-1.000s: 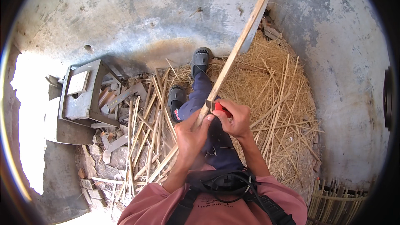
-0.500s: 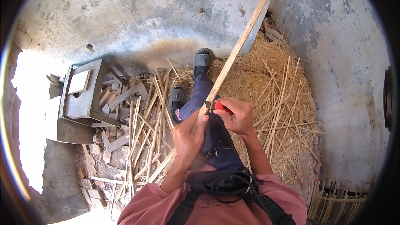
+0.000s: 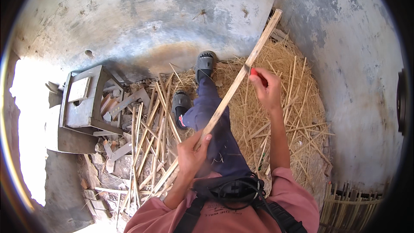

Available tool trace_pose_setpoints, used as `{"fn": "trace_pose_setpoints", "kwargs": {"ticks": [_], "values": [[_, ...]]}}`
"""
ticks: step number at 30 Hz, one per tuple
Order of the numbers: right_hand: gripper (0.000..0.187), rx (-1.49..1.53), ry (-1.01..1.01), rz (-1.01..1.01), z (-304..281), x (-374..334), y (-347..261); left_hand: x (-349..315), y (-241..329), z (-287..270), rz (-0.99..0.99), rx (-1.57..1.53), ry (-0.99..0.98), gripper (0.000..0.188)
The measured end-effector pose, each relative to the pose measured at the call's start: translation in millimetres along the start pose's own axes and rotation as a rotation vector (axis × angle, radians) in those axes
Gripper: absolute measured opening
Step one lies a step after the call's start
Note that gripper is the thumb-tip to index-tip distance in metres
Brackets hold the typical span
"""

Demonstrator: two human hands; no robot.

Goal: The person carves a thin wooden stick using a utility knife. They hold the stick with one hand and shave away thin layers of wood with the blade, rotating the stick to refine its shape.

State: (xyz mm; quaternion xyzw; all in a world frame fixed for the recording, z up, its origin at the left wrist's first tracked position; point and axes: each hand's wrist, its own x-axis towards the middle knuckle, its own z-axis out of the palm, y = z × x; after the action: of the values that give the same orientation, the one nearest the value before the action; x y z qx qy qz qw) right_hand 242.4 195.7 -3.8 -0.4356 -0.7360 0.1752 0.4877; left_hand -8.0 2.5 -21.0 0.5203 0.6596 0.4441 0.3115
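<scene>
A long, pale wooden strip (image 3: 230, 91) slants from my lap up toward the far wall corner. My left hand (image 3: 191, 154) is wrapped round its near part, thumb along the top. Farther up the strip, my right hand (image 3: 268, 89) is closed on a red-handled knife (image 3: 253, 73). Its dark blade lies across the strip; the fingers hide most of the handle. The near end of the strip runs down past my left hand. My legs, in dark blue trousers (image 3: 215, 123), are stretched out beneath it.
Thin shavings (image 3: 297, 99) heap on the right, with loose strips on top. More wooden sticks (image 3: 148, 146) lie to the left, beside rubble and a grey wooden stand (image 3: 84, 97). Worn walls (image 3: 172, 13) enclose the far side and right. A slatted bundle (image 3: 349, 209) stands at lower right.
My right hand has slid the knife away from my left hand, up along the strip. The strip's far end sits lower in view. My left hand keeps its hold.
</scene>
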Motion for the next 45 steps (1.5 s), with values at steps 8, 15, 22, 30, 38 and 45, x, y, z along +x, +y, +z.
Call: {"fn": "trace_pose_setpoints", "kwargs": {"ticks": [8, 15, 22, 30, 38, 45], "values": [[0.033, 0.043, 0.105, 0.093, -25.3, 30.7, 32.0, -12.1, -12.9, -6.2, -0.008, 0.026, -0.007, 0.034], [0.035, 0.016, 0.18, 0.079, -26.3, 48.0, 48.7, -12.2, -12.9, -7.3, -0.003, 0.023, 0.005, 0.035], [0.038, -0.098, 0.176, 0.14, -40.1, 70.8, 57.4, -19.4, -20.4, -10.9, -0.012, 0.039, -0.014, 0.035], [0.041, -0.064, 0.302, 0.164, -49.9, 90.0, 76.8, -20.4, -24.6, -8.2, 0.012, 0.024, 0.014, 0.037], [0.043, -0.146, 0.284, 0.203, -43.9, 91.3, 79.8, -18.3, -14.9, -7.6, -0.003, 0.01, -0.007, 0.032], [0.046, 0.523, 0.064, 0.505, -39.1, 91.1, 96.3, -18.3, -25.0, -12.7, -0.031, 0.027, -0.036, 0.031]]}}
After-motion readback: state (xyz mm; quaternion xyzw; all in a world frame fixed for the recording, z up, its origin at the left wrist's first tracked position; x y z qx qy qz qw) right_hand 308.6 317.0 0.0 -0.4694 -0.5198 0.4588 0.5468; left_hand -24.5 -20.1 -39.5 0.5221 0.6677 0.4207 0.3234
